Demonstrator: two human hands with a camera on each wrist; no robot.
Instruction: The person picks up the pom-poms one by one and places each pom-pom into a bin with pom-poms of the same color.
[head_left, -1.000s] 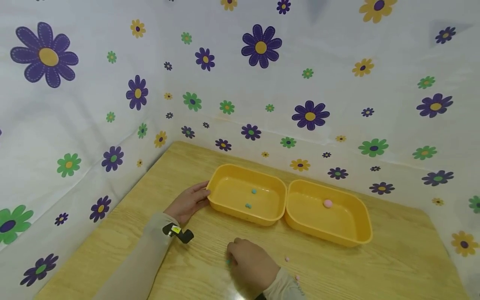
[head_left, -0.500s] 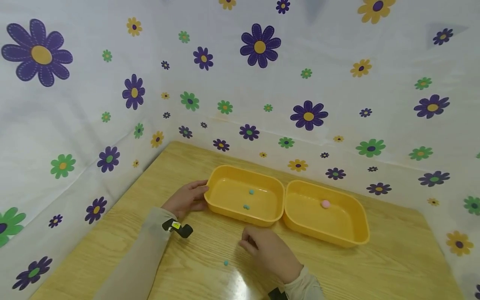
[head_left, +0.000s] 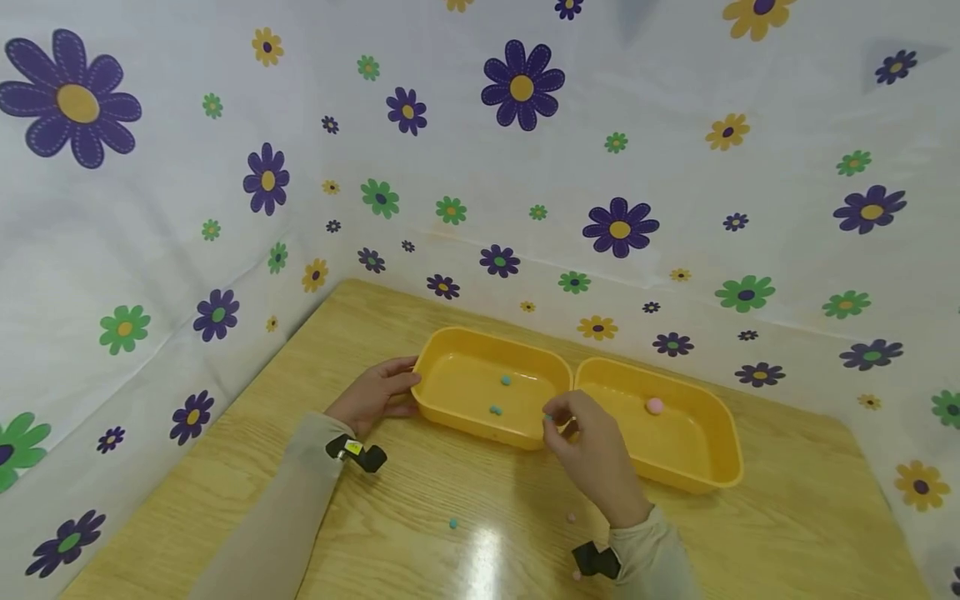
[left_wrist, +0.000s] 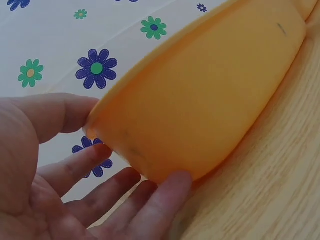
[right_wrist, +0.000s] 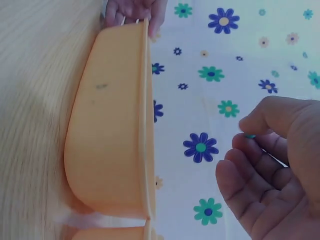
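My left hand holds the left end of a yellow plastic tray, one digit at the rim and the other fingertips against the outer wall. Two small teal clumps lie on that tray's floor. My right hand pinches a tiny teal ball between thumb and index finger, above the tray's near right corner. A second yellow tray stands to the right, partly behind the right hand, with a pink ball inside.
On the wooden table lie another teal ball and a small pink ball; a second pink one shows beside the right wrist strap. Flower-printed cloth rises behind and at the left.
My right hand has moved from the near tabletop up and rightward to the left tray's right corner, carrying a teal ball. The left hand stays at the tray's end.
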